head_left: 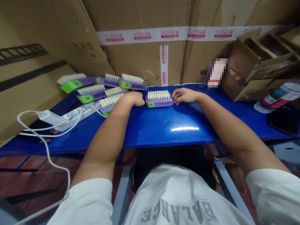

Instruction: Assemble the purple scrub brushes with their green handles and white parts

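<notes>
A purple-and-green brush head lies on the blue table with its white bristles up. My right hand is at its right end, with the fingers curled in and closed on the narrow purple tip. To the left of that brush, my left hand is bent over beside a group of similar brushes. Its fingers are mostly hidden behind the hand, so a grip on anything there cannot be made out. The closest of the grouped brushes is partly covered by my left forearm. Several more, such as a brush behind it, lie bristles up.
A white power strip with plugged-in white cables lies at the left on the blue table. Large cardboard boxes wall the back and left. At the right are an open divided carton, a bottle and a dark phone.
</notes>
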`<state>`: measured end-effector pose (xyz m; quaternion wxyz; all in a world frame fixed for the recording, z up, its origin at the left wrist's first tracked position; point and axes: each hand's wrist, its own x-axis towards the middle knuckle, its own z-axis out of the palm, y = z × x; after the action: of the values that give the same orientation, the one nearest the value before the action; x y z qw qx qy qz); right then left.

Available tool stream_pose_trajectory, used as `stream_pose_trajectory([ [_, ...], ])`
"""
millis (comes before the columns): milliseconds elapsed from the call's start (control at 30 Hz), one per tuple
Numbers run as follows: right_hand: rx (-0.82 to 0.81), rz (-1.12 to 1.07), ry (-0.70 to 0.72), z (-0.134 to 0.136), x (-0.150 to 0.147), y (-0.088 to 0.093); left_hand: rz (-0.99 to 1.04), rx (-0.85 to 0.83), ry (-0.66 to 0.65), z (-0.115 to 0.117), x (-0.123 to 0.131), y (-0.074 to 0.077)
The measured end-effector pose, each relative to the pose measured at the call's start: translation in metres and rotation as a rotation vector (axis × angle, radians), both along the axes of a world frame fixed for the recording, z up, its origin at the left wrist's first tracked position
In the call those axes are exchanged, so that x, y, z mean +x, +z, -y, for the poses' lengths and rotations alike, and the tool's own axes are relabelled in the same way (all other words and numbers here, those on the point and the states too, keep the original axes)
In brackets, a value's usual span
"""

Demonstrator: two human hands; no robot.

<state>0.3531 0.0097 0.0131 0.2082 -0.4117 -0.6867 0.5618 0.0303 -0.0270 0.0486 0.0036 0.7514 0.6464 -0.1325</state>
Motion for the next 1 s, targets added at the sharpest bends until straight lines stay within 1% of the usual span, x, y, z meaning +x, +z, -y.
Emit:
stream_pose_trajectory([
  [67, -0.002, -0.003, -0.004, 0.000, 0.000, 0.000, -0.002, 0.038, 0.013, 0.002, 0.002, 0.000],
  [167, 0.006, -0.003, -0.010, 0.000, 0.000, 0.000, 0.060, 0.136, 0.016, 0.005, 0.004, -0.002],
  [333, 0.026, 0.019, -0.022, 0.003, 0.000, 0.001, 0.195, 0.343, -0.044, 0.008, 0.004, -0.004],
  [400, 0.039, 0.040, -0.032, 0.003, -0.001, 0.002, 0.262, 0.410, -0.043, 0.009, 0.005, -0.004],
  [533, 0.094, 0.098, -0.040, 0.004, -0.002, 0.004, 0.355, 0.487, -0.023, 0.011, 0.011, -0.003],
  [633, 0.147, 0.114, -0.089, 0.006, -0.003, 0.007, 0.392, 0.550, -0.035, 0.008, 0.013, -0.005],
  [733, 0.194, 0.102, -0.156, 0.008, -0.005, 0.012, 0.432, 0.642, -0.049, 0.002, 0.012, -0.012],
  [800, 0.241, 0.087, -0.185, 0.009, -0.007, 0.014, 0.480, 0.699, -0.104, -0.001, 0.012, -0.016],
  [867, 0.316, 0.053, -0.199, 0.009, -0.008, 0.016, 0.521, 0.753, -0.187, -0.001, 0.014, -0.019],
  [1000, 0.503, -0.031, -0.201, 0.009, -0.008, 0.017, 0.499, 0.790, -0.333, 0.005, 0.022, -0.019],
])
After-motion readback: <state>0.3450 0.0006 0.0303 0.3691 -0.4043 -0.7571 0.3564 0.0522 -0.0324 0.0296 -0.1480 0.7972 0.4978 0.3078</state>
